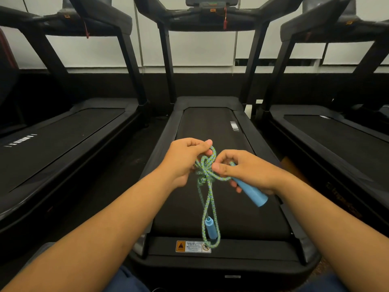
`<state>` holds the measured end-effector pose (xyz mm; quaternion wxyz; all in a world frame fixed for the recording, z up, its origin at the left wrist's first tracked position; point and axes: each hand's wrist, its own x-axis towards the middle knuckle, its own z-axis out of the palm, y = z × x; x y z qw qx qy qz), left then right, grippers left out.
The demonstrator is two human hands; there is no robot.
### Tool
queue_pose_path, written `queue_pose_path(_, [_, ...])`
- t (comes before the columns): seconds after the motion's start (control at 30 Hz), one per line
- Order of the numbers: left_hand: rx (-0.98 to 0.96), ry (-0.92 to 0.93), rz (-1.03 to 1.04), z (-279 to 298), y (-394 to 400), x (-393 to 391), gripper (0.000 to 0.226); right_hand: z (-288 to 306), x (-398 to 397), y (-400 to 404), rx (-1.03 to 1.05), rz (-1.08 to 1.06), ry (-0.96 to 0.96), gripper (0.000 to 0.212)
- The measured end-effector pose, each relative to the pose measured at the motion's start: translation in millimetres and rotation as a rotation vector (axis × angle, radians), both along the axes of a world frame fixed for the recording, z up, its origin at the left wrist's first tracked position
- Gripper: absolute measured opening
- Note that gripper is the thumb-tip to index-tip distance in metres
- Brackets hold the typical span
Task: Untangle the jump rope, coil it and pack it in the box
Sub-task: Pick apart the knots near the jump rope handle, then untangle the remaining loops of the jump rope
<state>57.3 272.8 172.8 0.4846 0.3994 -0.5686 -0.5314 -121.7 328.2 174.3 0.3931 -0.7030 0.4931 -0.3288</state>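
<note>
Above a black treadmill belt (210, 127), the left hand (185, 159) pinches a knotted green-and-blue braided jump rope (207, 171); at three o'clock, the right hand's (246, 171) grip holds its blue plastic handle (251, 191). A second blue handle (209, 227) dangles at six o'clock.

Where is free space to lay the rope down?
The treadmill belt ahead of both hands is bare up to its front hood. Near its rear edge it is crowded: the knotted jump rope and hanging blue handle dangle there, above the warning sticker.

Jump rope (207, 171) between hands, above treadmill (221, 131)
</note>
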Motion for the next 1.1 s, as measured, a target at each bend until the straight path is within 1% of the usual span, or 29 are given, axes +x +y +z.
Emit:
queue_pose_path(0.1, [0.120,0.081,-0.074,2.8,0.9,0.7,0.009,-3.7,-3.5,-2.7,-0.012,-0.070,0.088,0.057])
queue_pose_path(0.17, [0.144,0.103,-0.110,3.3,2.8,-0.5,0.020,-5.7,-4.6,-3.6,-0.039,-0.094,0.111,0.054])
queue_pose_path(0.23, [0.143,0.113,-0.110,3.6,4.4,-1.0,0.027,-8.0,-4.9,-5.8,-0.078,-0.106,0.128,0.048])
queue_pose_path(0.27, [0.138,0.121,-0.103,3.2,3.9,-0.8,0.026,-8.9,-4.1,-7.0,-0.105,-0.122,0.138,0.044])
queue_pose_path(0.33, [0.133,0.145,-0.098,3.0,3.0,-0.6,0.017,-10.6,-2.0,-9.9,-0.201,-0.181,0.161,0.033])
queue_pose_path(0.4, [0.129,0.165,-0.103,2.8,2.2,-0.5,0.010,-11.3,0.5,-12.7,-0.319,-0.238,0.163,0.016])
queue_pose_path(0.43, [0.129,0.171,-0.107,3.2,2.4,-0.5,0.010,-11.5,2.2,-13.5,-0.357,-0.247,0.146,0.010])
queue_pose_path(0.5, [0.125,0.173,-0.119,4.2,3.5,-0.9,0.012,-12.5,4.1,-14.5,-0.368,-0.241,0.108,0.008])
queue_pose_path(0.63, [0.124,0.165,-0.116,5.5,5.5,-1.1,0.008,-18.2,4.7,-18.2,-0.215,-0.188,0.012,0.011])
queue_pose_path(0.7, [0.121,0.161,-0.119,5.9,4.8,0.2,0.006,-19.4,6.2,-19.8,-0.183,-0.222,-0.002,0.014])
queue_pose_path(0.73, [0.119,0.160,-0.124,6.7,4.5,1.5,0.006,-19.5,6.4,-21.5,-0.160,-0.233,-0.073,0.016])
queue_pose_path(0.83, [0.130,0.161,-0.105,10.4,3.0,6.3,0.010,-14.9,5.0,-24.3,0.005,-0.234,-0.453,0.019])
queue_pose_path(0.9, [0.155,0.193,-0.096,12.4,2.2,8.9,0.010,-13.2,1.5,-25.0,0.055,-0.224,-0.561,0.019])
queue_pose_path(1.0, [0.172,0.258,-0.089,11.8,0.1,10.2,0.012,-14.8,0.2,-26.5,0.069,-0.223,-0.593,0.016])
queue_pose_path(1.1, [0.138,0.216,-0.057,8.6,-1.2,10.5,0.013,-15.1,-0.4,-26.3,0.036,-0.214,-0.555,0.017])
